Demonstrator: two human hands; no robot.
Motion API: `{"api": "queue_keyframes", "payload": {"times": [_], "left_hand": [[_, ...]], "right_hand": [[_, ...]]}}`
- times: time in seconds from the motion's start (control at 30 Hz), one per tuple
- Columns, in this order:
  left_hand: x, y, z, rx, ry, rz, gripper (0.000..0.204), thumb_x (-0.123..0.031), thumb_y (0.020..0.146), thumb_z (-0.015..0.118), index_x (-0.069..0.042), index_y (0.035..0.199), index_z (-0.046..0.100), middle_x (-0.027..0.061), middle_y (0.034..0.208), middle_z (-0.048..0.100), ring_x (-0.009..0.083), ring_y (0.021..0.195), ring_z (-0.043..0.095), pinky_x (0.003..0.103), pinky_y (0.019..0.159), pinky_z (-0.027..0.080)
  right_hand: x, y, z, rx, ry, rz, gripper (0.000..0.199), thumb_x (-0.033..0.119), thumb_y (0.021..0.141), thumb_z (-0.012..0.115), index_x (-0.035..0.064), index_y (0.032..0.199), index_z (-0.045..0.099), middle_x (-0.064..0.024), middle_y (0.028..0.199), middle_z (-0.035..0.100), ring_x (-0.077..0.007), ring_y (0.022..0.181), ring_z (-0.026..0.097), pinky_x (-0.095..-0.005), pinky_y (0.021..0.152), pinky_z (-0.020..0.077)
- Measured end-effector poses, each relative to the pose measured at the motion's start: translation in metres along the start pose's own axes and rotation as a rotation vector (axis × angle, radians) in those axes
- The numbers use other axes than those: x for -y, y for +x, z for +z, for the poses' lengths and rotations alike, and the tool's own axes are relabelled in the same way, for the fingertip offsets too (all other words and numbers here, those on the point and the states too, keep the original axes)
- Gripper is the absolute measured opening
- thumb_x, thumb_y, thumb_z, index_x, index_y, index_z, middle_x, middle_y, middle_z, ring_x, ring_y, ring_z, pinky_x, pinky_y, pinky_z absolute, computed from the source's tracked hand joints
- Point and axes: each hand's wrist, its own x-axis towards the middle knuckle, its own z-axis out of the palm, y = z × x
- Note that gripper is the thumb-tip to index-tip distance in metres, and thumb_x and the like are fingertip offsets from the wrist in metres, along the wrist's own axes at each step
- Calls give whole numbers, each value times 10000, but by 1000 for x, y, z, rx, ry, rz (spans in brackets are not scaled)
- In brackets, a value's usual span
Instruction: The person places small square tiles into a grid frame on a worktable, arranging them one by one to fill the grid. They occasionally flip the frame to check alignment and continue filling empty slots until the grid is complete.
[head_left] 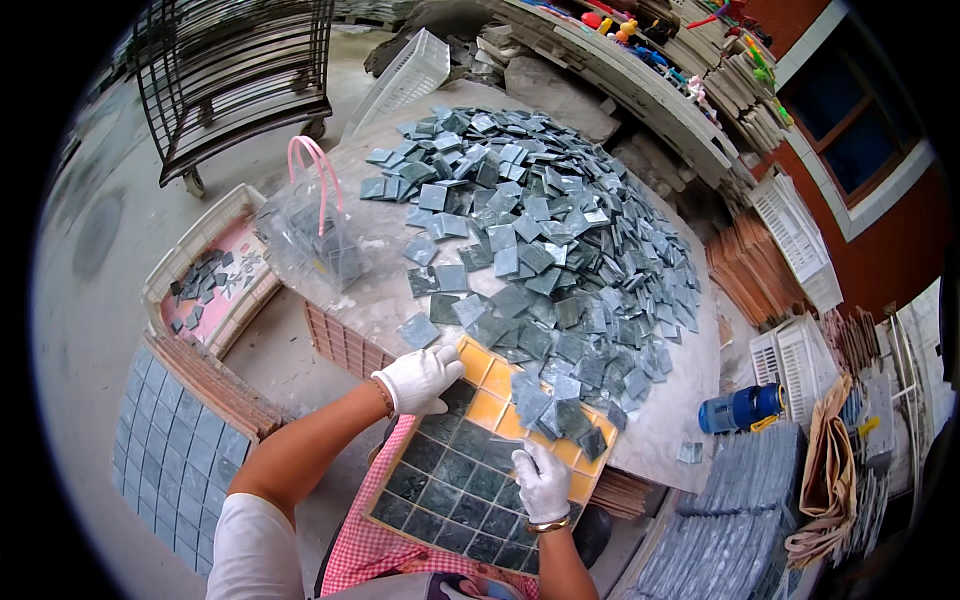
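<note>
A yellow grid tray point(487, 410) rests tilted over my lap, its lower rows filled with dark green-grey square stone tiles point(440, 497). My left hand point(420, 380), in a white glove, is closed at the tray's upper left edge, around a dark tile point(459, 397) at its fingertips. My right hand point(543, 482), also gloved, pinches a tile seen nearly edge-on point(508, 441) above the grid. Several loose tiles point(560, 410) lie on the tray's upper right part, beside bare yellow cells. Beyond the tray, a large heap of similar tiles point(540, 240) covers the table point(385, 310).
A clear bag with pink handles point(322, 245) stands on the table's left. Left of it are a basket with tile pieces point(222, 315) and a stack of tiled sheets point(180, 435). A blue bottle point(740, 408) and stacked tile sheets point(740, 480) are at right. A wheeled cart point(235, 90) stands behind.
</note>
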Motion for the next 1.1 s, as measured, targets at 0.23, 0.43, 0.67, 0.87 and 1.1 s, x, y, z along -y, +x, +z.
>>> {"api": "queue_keyframes", "payload": {"times": [0.23,0.43,0.67,0.87,1.1], "left_hand": [[-3,-2,5,-157,-17,66,508,-131,644,727,-16,1061,462,176,1043,500,370,923,580,431,755,502],[11,16,11,-324,-131,71,551,-112,685,688,-26,1172,447,192,1099,489,387,940,573,431,780,503],[14,15,8,-427,-199,19,514,-106,699,689,-40,1156,465,160,1075,502,344,857,587,404,725,509],[-20,-62,12,-433,-317,-125,547,-142,689,714,-65,1179,483,170,1111,501,377,939,581,418,807,513],[-76,-87,52,-137,-211,58,555,-191,674,716,-5,1156,514,183,1129,508,359,1001,559,402,840,501]], "right_hand": [[-5,3,6,55,635,494,256,81,874,601,-14,1111,617,-34,803,625,-82,616,549,-227,565,464],[9,22,15,90,505,508,268,64,878,579,-13,1133,602,-51,821,628,-78,706,570,-235,582,467],[-4,72,37,50,-220,-216,224,169,844,616,114,1058,652,-125,915,616,-320,817,608,-398,727,499],[-2,71,40,140,-453,-206,287,215,792,673,142,1069,655,-91,1007,593,-265,869,624,-369,728,513],[13,75,51,462,-643,-73,463,216,802,677,101,1229,541,-164,1006,550,-342,831,638,-416,757,527]]}}
